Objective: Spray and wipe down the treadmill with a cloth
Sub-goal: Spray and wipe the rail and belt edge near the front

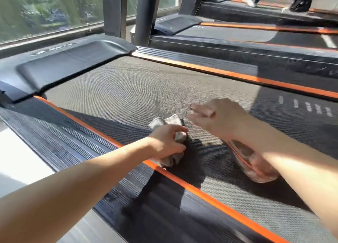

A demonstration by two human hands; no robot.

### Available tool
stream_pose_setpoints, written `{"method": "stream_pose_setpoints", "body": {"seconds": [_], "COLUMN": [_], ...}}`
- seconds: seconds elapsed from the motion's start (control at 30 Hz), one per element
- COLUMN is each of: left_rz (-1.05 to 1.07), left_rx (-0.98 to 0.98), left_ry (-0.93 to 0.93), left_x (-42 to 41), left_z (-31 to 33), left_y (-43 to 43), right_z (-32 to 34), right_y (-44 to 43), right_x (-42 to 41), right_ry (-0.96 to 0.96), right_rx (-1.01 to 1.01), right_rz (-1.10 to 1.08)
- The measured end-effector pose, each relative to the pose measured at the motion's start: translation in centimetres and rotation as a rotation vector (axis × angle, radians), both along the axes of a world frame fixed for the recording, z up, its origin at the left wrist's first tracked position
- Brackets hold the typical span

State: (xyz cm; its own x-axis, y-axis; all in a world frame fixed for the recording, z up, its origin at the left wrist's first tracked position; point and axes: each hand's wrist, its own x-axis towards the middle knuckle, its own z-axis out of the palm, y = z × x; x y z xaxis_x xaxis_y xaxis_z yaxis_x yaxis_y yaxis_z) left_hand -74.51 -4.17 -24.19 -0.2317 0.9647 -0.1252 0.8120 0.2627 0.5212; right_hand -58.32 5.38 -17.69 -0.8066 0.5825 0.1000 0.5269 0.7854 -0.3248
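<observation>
Two bare forearms enter from the lower edge of the frame, one on each side. The near side rail (73,144) of the treadmill (274,224) is black and ribbed, and runs diagonally from middle left to bottom centre. An orange strip (201,192) borders it on the belt side.

The left hand (167,142), just below centre, grips a crumpled grey cloth (164,121), fingers curled round it. The cloth lies on the belt (128,96) against the orange strip.

The right hand (219,118), right of centre, holds a clear pinkish spray bottle (253,163). The bottle body lies back under the wrist and rests on or just above the belt; which of the two cannot be told. The fingers are blurred, so the exact grip cannot be told. The hands are apart, near each other.

The belt is grey and textured, part sunlit and part shadowed. A second orange strip (237,76) edges its far side. The black motor cover (73,60) sits at upper left.

Beyond, at upper right, stands a second treadmill (237,34), and further back a person's shoes (301,4) are on another belt. A window (45,10) fills the upper left corner.
</observation>
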Motion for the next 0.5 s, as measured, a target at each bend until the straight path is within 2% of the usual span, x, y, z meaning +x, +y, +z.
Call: {"method": "stream_pose_setpoints", "body": {"seconds": [0.07,0.1,0.23,0.27,0.3,0.4,0.5], "left_rz": [-0.011,-0.021,-0.211,-0.226,-0.206,-0.017,0.193], "left_rx": [0.028,0.037,0.010,-0.022,-0.069,-0.237,-0.314], "left_ry": [0.000,0.061,0.604,0.691,0.716,0.598,0.549], "left_x": [0.9,1.2,1.2,0.9,0.4,-1.6,-3.7], "left_z": [-0.3,-0.5,-1.6,-2.2,-2.6,-3.3,-3.5], "left_y": [0.4,0.5,0.3,0.2,0.1,1.2,2.2], "right_z": [1.5,1.7,0.7,0.0,-0.6,-2.2,-2.7], "right_y": [0.4,0.5,0.2,0.2,0.2,0.9,1.8], "right_x": [0.0,-0.2,-0.9,-1.2,-1.3,-1.2,-0.2], "right_ry": [0.232,0.331,0.684,0.773,0.851,0.988,0.876], "right_rx": [-0.110,-0.135,-0.254,-0.310,-0.351,-0.368,-0.309], "right_rz": [-0.001,-0.001,0.062,0.065,0.045,-0.033,-0.095]}}
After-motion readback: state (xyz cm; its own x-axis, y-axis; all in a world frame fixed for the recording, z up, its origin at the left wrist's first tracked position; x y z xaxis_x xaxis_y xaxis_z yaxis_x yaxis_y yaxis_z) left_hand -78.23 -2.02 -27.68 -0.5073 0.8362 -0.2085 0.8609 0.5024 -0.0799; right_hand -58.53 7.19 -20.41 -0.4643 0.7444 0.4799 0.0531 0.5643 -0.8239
